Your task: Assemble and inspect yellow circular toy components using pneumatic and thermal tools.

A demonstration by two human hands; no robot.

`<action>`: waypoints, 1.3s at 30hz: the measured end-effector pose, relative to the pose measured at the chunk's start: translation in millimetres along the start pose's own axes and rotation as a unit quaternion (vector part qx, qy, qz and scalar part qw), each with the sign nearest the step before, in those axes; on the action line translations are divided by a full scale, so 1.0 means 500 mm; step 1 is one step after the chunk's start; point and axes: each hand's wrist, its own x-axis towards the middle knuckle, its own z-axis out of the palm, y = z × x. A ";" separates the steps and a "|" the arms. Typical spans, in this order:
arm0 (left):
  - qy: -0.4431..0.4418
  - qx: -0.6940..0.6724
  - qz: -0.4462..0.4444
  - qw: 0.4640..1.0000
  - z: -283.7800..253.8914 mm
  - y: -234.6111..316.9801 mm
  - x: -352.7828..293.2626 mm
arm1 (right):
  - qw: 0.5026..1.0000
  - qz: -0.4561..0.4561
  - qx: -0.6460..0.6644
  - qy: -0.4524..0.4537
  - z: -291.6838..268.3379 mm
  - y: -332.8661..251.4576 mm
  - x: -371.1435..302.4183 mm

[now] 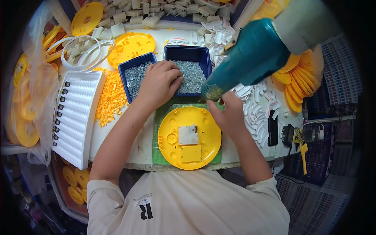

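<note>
My left hand (158, 82) reaches into two dark blue trays; its fingers rest on the small grey screws in the right tray (188, 53), and its palm lies over the edge of the left tray (133, 64). My right hand (227, 113) is wrapped around the lower end of a teal electric screwdriver (250, 55) that hangs from above, tip near the tray's front right corner. A round yellow disc (172, 137) with a white square part and a yellow cover lies on a green mat (158, 156) below both hands.
A white ribbed rack (78, 117) stands at the left beside a heap of small yellow pieces (111, 98). White plastic parts (256, 113) lie at the right, yellow discs (295, 84) beyond them. More white blocks and another yellow disc (131, 47) sit at the back.
</note>
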 end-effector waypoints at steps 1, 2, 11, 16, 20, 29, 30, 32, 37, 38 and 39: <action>-0.003 -0.008 -0.008 1.000 -0.003 0.004 0.001 | 0.996 0.053 0.061 -0.035 -0.002 -0.013 -0.015; -0.006 -0.009 -0.008 1.000 -0.012 0.010 -0.004 | 0.996 0.055 0.061 -0.035 0.002 -0.015 -0.030; -0.024 -0.165 -0.036 0.985 -0.061 0.117 -0.139 | 0.996 0.001 0.052 -0.078 0.024 -0.029 -0.097; -0.073 -0.194 -0.067 0.976 -0.060 0.150 -0.187 | 0.993 -0.045 0.009 -0.104 0.037 -0.026 -0.093; -0.072 -0.190 -0.073 0.977 -0.058 0.151 -0.194 | 0.991 -0.070 -0.011 -0.115 0.038 -0.028 -0.094; -0.072 -0.159 -0.034 0.984 -0.060 0.148 -0.180 | 0.989 -0.079 -0.025 -0.123 0.033 -0.029 -0.093; -0.072 -0.159 -0.034 0.984 -0.061 0.149 -0.179 | 0.989 -0.079 -0.025 -0.123 0.030 -0.026 -0.091; -0.079 -0.127 -0.020 0.989 -0.065 0.150 -0.176 | 0.995 -0.047 -0.008 -0.086 0.018 -0.017 -0.085; -0.096 -0.099 -0.001 0.990 -0.070 0.149 -0.168 | 0.993 -0.071 -0.078 -0.046 -0.008 0.020 -0.020; -0.099 -0.101 0.001 0.990 -0.069 0.149 -0.166 | 0.989 -0.093 -0.105 -0.042 -0.009 0.029 -0.002; -0.097 -0.097 0.001 0.991 -0.071 0.149 -0.167 | 0.990 -0.090 -0.110 -0.024 0.004 0.043 0.012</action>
